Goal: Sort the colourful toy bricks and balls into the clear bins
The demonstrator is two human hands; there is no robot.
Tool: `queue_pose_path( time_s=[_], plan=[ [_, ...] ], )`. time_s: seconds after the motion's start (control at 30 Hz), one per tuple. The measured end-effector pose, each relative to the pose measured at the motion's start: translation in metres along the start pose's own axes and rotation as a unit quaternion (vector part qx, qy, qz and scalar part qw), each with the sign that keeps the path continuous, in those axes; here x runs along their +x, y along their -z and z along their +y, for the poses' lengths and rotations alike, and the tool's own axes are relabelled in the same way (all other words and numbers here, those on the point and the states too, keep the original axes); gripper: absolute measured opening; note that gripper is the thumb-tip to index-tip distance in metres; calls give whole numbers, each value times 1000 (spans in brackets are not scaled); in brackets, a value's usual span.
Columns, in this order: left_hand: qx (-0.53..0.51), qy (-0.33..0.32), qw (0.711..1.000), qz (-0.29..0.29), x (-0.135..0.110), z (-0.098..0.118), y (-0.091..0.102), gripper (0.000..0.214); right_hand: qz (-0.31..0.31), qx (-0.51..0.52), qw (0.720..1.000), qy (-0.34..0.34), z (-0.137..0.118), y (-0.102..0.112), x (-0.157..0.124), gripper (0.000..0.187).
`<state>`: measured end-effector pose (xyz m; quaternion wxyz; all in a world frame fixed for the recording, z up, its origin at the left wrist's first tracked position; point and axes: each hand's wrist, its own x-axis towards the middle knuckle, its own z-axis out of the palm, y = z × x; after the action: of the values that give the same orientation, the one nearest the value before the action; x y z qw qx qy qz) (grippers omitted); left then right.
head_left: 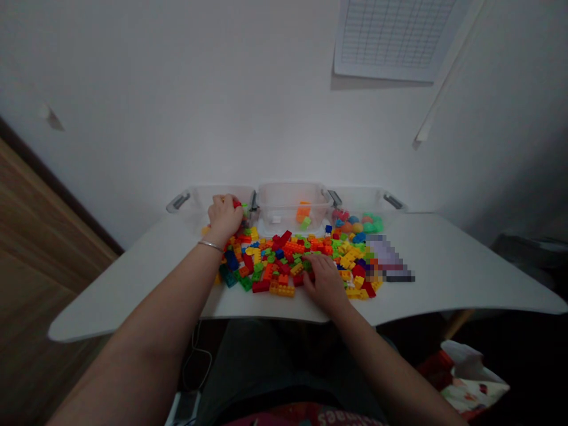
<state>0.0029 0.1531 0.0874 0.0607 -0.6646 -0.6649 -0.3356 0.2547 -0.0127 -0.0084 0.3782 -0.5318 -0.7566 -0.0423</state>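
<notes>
L hand [225,216] is at the back edge of the white desk [448,266], by the rim of the left clear plastic bin [189,204], fingers curled in a pinch on a red brick [236,203], mostly hidden; a snug pinch on a small brick's sides suits it best. R hand [326,283] rests on the heap of toy bricks [284,266] mid-desk, near the front edge, fingers spread, nothing clearly held. A silver bangle [210,245] circles the L wrist. The middle clear bin [293,204] has orange & green bricks; the right clear bin [364,204] has colored balls [357,225]. A pixelated item [386,257] lies right of the heap. No brand is visible; print on the person's top [350,417] is upside down, unreadable.
</notes>
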Motion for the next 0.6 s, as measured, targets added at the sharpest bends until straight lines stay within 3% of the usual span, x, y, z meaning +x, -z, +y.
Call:
queue_pose_path(
  time_s=[0.4, 0.6],
  plan=[
    [92, -53, 994, -12, -5, 6, 0, 44, -7, -7, 1000, -4, 0, 0, 1, 34],
    [21, -45, 998, -25, 0, 1, 2, 42, -12, -4, 1000, -2, 0, -1, 0, 33]
  ],
)
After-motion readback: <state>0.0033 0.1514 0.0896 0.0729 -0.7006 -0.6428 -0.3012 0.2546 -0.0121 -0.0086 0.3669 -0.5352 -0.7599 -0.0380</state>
